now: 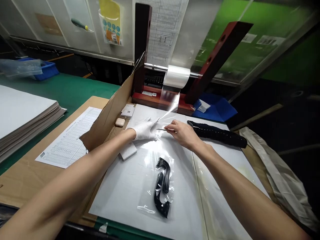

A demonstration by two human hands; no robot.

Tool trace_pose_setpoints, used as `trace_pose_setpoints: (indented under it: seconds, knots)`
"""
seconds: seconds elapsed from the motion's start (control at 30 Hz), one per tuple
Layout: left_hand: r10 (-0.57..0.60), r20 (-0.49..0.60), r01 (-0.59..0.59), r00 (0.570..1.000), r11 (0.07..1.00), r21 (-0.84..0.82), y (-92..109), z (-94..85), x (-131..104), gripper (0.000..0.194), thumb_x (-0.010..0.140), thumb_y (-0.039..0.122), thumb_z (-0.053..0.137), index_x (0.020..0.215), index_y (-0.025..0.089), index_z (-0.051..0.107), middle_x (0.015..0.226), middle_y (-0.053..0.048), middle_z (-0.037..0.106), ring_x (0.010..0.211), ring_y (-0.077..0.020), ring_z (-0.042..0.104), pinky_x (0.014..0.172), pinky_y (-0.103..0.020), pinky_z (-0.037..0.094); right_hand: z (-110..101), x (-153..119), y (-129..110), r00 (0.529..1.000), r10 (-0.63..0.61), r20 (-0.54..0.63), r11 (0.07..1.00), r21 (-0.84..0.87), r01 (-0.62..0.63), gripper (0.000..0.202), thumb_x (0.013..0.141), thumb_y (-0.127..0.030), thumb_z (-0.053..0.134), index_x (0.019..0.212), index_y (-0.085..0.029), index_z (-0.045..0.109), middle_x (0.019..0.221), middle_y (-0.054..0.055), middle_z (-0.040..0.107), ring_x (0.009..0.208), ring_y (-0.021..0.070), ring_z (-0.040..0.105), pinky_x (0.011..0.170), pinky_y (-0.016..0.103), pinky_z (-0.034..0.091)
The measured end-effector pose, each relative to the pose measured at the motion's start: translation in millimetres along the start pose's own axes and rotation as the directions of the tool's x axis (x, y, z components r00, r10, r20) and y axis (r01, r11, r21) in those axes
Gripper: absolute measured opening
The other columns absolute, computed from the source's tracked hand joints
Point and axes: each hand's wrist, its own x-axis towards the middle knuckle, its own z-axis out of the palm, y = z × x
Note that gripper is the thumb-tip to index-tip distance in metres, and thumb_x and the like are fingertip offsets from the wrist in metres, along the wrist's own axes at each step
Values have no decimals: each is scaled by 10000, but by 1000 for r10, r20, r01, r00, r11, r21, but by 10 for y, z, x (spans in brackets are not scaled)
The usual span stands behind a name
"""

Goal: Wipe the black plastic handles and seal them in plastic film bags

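My left hand, in a white glove, lies on the clear plastic film with its fingers stretched out and apart. Just to its right, my bare right hand is closed around a slim, pointed metal blade, whose tip points left toward the glove. The film runs down from a roll on a metal bar and reaches the white board under my hands. Nearer to me, two curved glossy black plastic parts lie inside a clear plastic bag.
A red stand carries the roll. At right lies a long black wrapped bundle, with a blue tray behind it. Left are a cardboard flap, a printed sheet, a pale soap-like block and stacked white boards.
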Motion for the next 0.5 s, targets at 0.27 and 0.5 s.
trace_pose_setpoints:
  seconds: [0.27,0.5]
  knots:
    - [-57,43,58,997,998,-19,-232,133,37,389,958,362,644,1293,171,591,1313,-103,610,1114,-277,638,925,-486,562,35,3,221,999,-31,45,994,-103,35,310,988,-215,483,1111,-289,758,1014,74,653,892,239,608,731,368,457]
    - [-38,-6,38,999,998,-56,-27,41,-23,388,960,356,643,1296,173,586,1312,-111,609,1111,-265,640,925,-485,562,-308,-547,471,987,159,30,973,-174,-152,303,939,-177,533,1138,-245,752,1048,112,685,837,249,646,716,378,482]
